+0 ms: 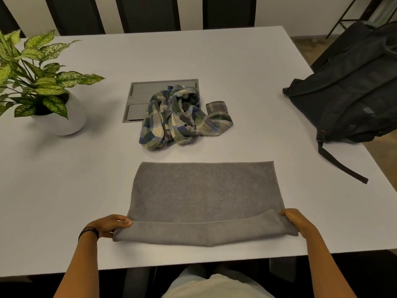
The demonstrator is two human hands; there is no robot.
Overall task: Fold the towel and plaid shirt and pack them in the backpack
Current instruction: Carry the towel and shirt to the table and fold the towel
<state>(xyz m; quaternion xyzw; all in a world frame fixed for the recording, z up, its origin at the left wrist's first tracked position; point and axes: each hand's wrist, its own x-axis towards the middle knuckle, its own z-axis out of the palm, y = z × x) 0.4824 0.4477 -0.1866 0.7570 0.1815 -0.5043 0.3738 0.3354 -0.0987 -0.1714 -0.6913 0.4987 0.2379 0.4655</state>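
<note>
A grey towel (204,190) lies flat on the white table (64,190) in front of me, its near edge turned over into a narrow fold. My left hand (107,225) pinches the fold's left corner. At the right corner, my right hand (297,220) grips the same fold. The plaid shirt (180,117), green, blue and cream, sits crumpled in a heap beyond the towel at the table's middle. A black backpack (352,91) lies at the table's right edge, partly hanging over it, with a strap (341,166) trailing toward me.
A potted plant with speckled green leaves in a white pot (62,119) stands at the left. A grey recessed panel (146,93) in the table lies partly under the shirt. Dark chairs stand behind the far edge.
</note>
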